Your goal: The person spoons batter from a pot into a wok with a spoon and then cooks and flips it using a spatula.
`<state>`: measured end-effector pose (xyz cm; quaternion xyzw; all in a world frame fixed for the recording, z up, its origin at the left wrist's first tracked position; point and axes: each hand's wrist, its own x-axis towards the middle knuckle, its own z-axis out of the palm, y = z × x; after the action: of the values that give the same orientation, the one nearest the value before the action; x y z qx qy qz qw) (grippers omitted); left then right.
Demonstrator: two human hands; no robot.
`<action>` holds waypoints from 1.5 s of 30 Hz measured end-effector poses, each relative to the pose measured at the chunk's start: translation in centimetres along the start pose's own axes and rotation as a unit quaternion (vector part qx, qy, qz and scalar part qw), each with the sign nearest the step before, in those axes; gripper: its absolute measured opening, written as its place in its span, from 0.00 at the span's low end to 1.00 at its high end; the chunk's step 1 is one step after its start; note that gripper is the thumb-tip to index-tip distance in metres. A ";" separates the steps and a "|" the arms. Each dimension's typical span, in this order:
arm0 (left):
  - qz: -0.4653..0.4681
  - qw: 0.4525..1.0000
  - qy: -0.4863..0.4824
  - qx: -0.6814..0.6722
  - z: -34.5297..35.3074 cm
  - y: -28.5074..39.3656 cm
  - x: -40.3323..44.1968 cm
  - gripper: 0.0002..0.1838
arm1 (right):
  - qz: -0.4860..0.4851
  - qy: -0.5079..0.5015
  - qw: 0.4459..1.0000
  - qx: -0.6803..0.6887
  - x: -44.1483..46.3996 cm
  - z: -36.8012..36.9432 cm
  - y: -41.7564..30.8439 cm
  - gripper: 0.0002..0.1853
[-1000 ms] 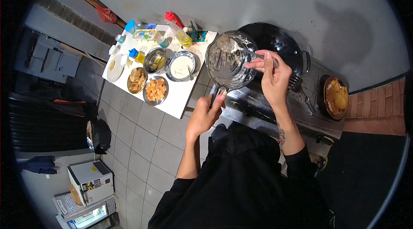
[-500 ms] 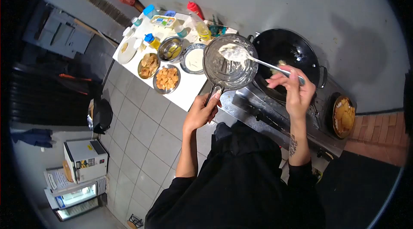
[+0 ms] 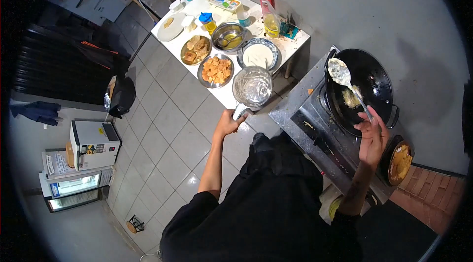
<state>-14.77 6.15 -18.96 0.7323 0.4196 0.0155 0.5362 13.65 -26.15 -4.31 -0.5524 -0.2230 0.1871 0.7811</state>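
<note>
My left hand [image 3: 230,124] is closed round the handle of a small saucepan [image 3: 253,86], held by the table's near corner. A pale, creamy smear coats its inside. In my right hand [image 3: 373,136] is the handle of a long serving spoon [image 3: 339,71]; its bowl carries a whitish batter-like mass. That spoon is over the left side of a black wok [image 3: 378,77]. Inside the wok, a yellowish piece of food [image 3: 351,98] lies below the spoon. The wok sits on a metal stove [image 3: 308,107].
The white table [image 3: 221,95] bears a plate of orange-brown cubes [image 3: 216,70], a plate of browned pieces [image 3: 195,50], a metal bowl [image 3: 228,37], a dish of white batter [image 3: 258,56] and several bottles. A round pan of golden food [image 3: 399,162] stands right of the wok.
The saucepan has moved away from the wok towards the table. The spoon has left the saucepan and moved right, over the wok. My view has shifted too.
</note>
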 end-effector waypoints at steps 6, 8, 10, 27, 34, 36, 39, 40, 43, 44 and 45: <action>-0.008 0.998 -0.007 0.056 -0.5 -7.1 4.3 0.16 | 0.045 0.028 0.999 -0.012 -1.0 2.0 0.5 0.22; -0.017 0.998 -0.003 0.057 -1.1 -7.4 4.9 0.16 | 0.087 0.060 0.994 -0.038 -1.6 3.4 0.0 0.22; -0.022 0.998 -0.002 0.058 -1.6 -8.6 6.2 0.17 | 0.098 0.082 0.990 -0.058 -2.2 3.5 0.3 0.22; 0.190 0.953 -0.230 -0.050 -2.1 15.5 1.7 0.22 | 0.119 0.188 0.970 0.095 -7.8 6.5 2.0 0.24; 0.248 0.919 -0.298 -0.076 13.1 21.8 -1.2 0.21 | 0.155 0.134 0.955 0.215 -7.1 5.2 3.8 0.15; 0.207 0.925 -0.298 -0.115 15.7 21.8 -1.7 0.18 | 0.176 0.118 0.952 0.220 -6.9 4.2 3.7 0.14; 0.151 0.924 -0.299 -0.183 18.0 22.8 -2.6 0.13 | 0.190 0.107 0.953 0.211 -6.6 1.9 3.7 0.13; 0.137 0.919 -0.303 -0.212 18.5 23.2 -2.9 0.11 | 0.190 0.078 0.960 0.191 -6.4 1.1 3.5 0.13; 0.114 0.937 -0.265 -0.195 19.5 24.8 -4.1 0.09 | 0.199 0.029 0.968 0.152 -5.7 -0.5 3.1 0.12; 0.089 0.941 -0.255 -0.204 19.9 25.1 -4.5 0.08 | 0.205 0.016 0.970 0.131 -5.7 -0.9 3.0 0.12; 0.107 0.946 -0.253 -0.172 20.1 24.8 -4.3 0.08 | 0.224 0.013 0.970 0.093 -5.8 -1.6 2.8 0.08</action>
<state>6.74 -13.91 -5.84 0.6491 0.1805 -0.0411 0.7378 9.54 -29.63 -8.23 -0.5158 -0.0652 0.3705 0.7697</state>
